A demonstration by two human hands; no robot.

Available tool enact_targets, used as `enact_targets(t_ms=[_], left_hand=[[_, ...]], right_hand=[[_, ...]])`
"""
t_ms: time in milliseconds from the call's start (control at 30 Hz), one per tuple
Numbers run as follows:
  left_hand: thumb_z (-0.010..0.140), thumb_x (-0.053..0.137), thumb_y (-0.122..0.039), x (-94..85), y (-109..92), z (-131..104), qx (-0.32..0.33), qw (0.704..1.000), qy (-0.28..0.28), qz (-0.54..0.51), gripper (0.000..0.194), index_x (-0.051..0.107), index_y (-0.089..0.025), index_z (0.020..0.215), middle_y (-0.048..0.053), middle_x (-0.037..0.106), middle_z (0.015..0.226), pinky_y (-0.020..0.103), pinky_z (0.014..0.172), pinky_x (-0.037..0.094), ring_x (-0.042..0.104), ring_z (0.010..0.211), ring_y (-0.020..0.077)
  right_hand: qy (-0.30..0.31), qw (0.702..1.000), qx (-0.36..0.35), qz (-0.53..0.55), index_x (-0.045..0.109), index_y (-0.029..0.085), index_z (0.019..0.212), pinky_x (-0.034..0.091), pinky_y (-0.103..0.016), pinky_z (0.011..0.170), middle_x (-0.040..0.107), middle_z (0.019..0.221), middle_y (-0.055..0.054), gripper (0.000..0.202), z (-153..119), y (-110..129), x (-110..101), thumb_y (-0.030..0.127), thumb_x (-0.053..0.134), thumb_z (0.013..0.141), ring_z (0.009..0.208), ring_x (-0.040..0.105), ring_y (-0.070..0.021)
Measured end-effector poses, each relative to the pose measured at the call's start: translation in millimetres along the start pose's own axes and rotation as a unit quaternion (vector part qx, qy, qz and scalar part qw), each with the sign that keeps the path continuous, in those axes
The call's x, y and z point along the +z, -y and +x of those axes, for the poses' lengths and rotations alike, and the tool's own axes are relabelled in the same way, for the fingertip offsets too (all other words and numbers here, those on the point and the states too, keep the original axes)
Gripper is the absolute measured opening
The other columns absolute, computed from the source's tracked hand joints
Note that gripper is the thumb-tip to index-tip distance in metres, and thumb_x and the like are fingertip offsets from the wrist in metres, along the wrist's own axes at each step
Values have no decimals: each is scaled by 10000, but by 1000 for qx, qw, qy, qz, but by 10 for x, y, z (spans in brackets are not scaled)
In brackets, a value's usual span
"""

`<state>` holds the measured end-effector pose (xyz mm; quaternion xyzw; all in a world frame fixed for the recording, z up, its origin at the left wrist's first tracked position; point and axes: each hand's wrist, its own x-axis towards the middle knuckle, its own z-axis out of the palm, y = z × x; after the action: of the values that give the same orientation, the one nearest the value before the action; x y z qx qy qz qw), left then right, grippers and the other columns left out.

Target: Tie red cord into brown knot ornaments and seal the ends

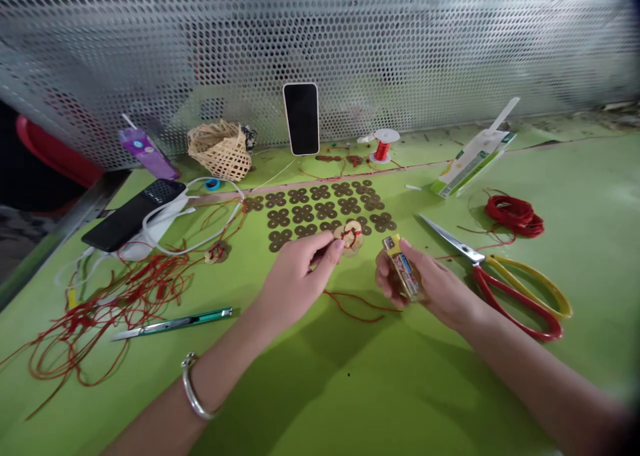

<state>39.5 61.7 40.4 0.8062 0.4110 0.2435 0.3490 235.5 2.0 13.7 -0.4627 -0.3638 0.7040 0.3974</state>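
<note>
Between the thumb and fingers of my left hand [303,273] is a flower-shaped cluster of coins [351,241] bound with red cord. My right hand [430,279] is wrapped round a yellow lighter [404,269], its metal top upward and a little to the right of the coins; no flame shows. Loose red cord [357,306] trails on the green table [345,403] below both hands. Behind them lie rows of brass coin clusters [325,209], each laid out like a flower. Another tied coin cluster [217,252] rests to the left.
Scissors [475,256] lie open at the right, near a red cord coil [515,215]. At left are tangled red cords [135,296], a utility knife [175,323] and a black phone [135,213]. A basket [220,151], upright phone [302,119] and thread spool [383,147] stand along the perforated screen.
</note>
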Motion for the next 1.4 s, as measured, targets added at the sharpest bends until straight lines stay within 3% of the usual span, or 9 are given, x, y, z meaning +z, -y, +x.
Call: enact_targets(t_ms=[333,600,900,1000,1100,1167,1267,1400], left_hand=[[926,397,-349,-6,-21,-9,4,1000,3,9,338,481,-173,649,-71,308,498,235,462,231,324,443,74],[925,390,-344,1,-20,-12,7,1000,8,20,341,492,-170,650,-64,323,504,230,464,238,335,462,79],[926,388,-355,9,-12,-16,0,1000,11,12,343,488,-171,654,-61,329,508,233,460,235,336,461,82],[926,385,-361,11,-3,-17,-5,1000,14,1,342,485,-173,658,-63,334,507,232,453,234,335,452,80],[925,382,-363,17,6,-21,-7,999,22,-27,348,479,-173,651,-67,331,505,225,448,237,329,443,73],[924,380,-368,25,11,-27,-11,998,30,-46,353,478,-173,647,-68,328,508,219,444,236,329,445,70],[921,370,-389,49,19,-40,-18,996,47,-73,367,486,-171,650,-63,330,519,217,435,228,331,456,75],[914,373,-418,107,52,-60,-33,990,68,-117,379,493,-167,657,-51,366,545,219,443,230,348,482,82]], right_hand=[[44,994,19,-102,499,175,670,277,-215,427,457,535,24,520,-4,17,-45,604,301,886,441,365,-82],[64,987,54,-137,507,176,653,266,-215,420,427,524,26,537,-15,13,-48,610,290,882,449,356,-88],[46,977,52,-200,507,180,622,299,-232,433,433,503,20,585,-23,31,-46,619,226,886,431,365,-95],[0,939,-16,-343,533,187,672,322,-250,475,470,548,5,522,-17,30,-63,583,278,897,488,422,-118],[-72,840,-96,-530,545,201,724,306,-268,485,528,592,-8,351,7,-4,-110,495,432,879,491,447,-132],[-89,789,-117,-597,568,209,783,327,-277,496,596,666,-33,275,31,-40,-146,452,472,868,520,503,-153],[-95,766,-135,-622,599,214,914,407,-305,569,662,822,-70,267,67,-84,-189,444,469,870,663,598,-210],[-104,771,-154,-609,599,216,1009,452,-342,665,663,964,-78,255,84,-83,-210,393,471,877,776,617,-229]])
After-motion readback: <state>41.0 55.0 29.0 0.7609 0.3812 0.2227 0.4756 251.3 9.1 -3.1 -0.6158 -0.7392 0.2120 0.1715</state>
